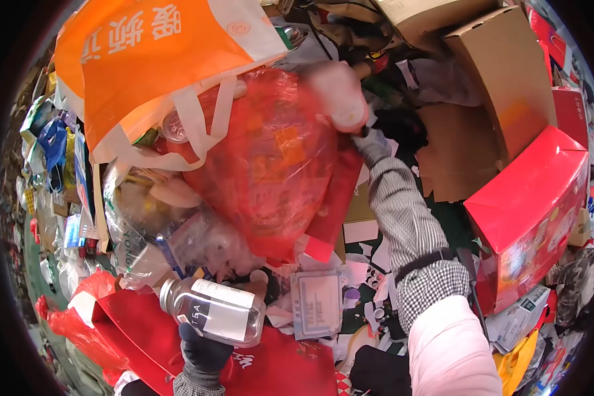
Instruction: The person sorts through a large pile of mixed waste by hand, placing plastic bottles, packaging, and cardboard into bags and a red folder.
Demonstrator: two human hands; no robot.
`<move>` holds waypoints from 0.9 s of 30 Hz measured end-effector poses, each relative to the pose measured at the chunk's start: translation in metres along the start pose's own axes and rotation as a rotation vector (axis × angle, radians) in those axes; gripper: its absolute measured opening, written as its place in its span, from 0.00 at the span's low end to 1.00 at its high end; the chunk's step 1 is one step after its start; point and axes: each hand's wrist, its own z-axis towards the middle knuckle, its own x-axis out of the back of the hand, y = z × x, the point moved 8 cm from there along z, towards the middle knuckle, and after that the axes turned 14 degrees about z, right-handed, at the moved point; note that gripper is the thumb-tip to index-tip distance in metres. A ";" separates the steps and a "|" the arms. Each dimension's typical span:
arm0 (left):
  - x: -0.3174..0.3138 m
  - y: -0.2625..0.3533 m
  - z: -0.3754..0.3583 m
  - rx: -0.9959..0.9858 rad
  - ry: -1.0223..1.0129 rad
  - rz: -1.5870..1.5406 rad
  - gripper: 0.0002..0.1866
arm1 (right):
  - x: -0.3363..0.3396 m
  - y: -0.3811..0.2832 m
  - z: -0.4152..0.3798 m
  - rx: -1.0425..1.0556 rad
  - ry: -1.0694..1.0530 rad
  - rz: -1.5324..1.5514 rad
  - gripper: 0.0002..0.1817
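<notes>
Bottle (212, 310) (clear glass, white label) lies sideways at lower left, my gloved left hand (204, 346) closed under it. At upper centre my right hand (336, 96), blurred, seems clenched on the red plastic bag (270, 165).

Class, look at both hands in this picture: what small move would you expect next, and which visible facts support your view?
Probably the left hand tips the clear bottle toward the red plastic bag. The bottle lies sideways in that hand's grip, its open mouth pointing left, just below the bag. The right hand, blurred, grips the bag's top edge and holds it up. Whether the bag's mouth is open cannot be told.
</notes>
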 end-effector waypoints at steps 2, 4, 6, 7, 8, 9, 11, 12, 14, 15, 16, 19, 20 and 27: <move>0.006 -0.001 -0.001 0.027 0.019 0.279 0.42 | 0.016 -0.018 -0.054 0.075 0.005 -0.240 0.31; -0.002 -0.002 -0.005 -0.014 -0.102 0.098 0.42 | 0.016 0.006 -0.103 0.014 -0.026 0.016 0.31; 0.000 -0.010 -0.008 -0.010 -0.097 0.067 0.42 | 0.011 0.016 -0.169 -0.118 -0.240 0.614 0.19; 0.007 -0.016 -0.010 0.004 -0.088 0.016 0.42 | 0.027 -0.006 -0.213 -0.223 -0.334 0.770 0.16; -0.005 -0.011 -0.009 -0.046 -0.172 0.014 0.41 | 0.024 -0.004 -0.245 -0.270 -0.403 1.039 0.16; -0.013 -0.009 -0.013 -0.046 -0.236 -0.008 0.41 | 0.026 -0.003 -0.269 -0.257 -0.444 0.967 0.17; -0.019 -0.011 -0.025 -0.040 -0.353 -0.171 0.37 | 0.067 -0.067 -0.323 -0.213 -0.575 0.766 0.20; -0.016 -0.010 -0.033 -0.052 -0.389 -0.223 0.37 | 0.075 -0.089 -0.341 -0.066 -0.638 0.705 0.22; -0.019 -0.009 -0.055 -0.107 -0.477 -0.268 0.38 | 0.088 -0.133 -0.387 0.024 -0.785 0.588 0.22; -0.017 -0.009 -0.074 -0.154 -0.513 -0.266 0.39 | 0.112 -0.181 -0.412 0.110 -0.803 0.277 0.22; -0.016 -0.007 -0.093 -0.208 -0.550 -0.254 0.40 | 0.118 -0.199 -0.427 0.315 -0.695 0.227 0.22; -0.009 0.022 -0.153 -0.385 -0.501 -0.160 0.42 | 0.140 -0.275 -0.504 0.836 -0.492 -0.082 0.23; -0.007 0.045 -0.179 -0.411 -0.397 -0.122 0.45 | 0.143 -0.297 -0.528 0.811 -0.554 0.017 0.23; 0.141 0.167 -0.374 -0.956 0.030 -0.032 0.45 | 0.092 -0.426 -0.708 1.070 -1.019 0.392 0.35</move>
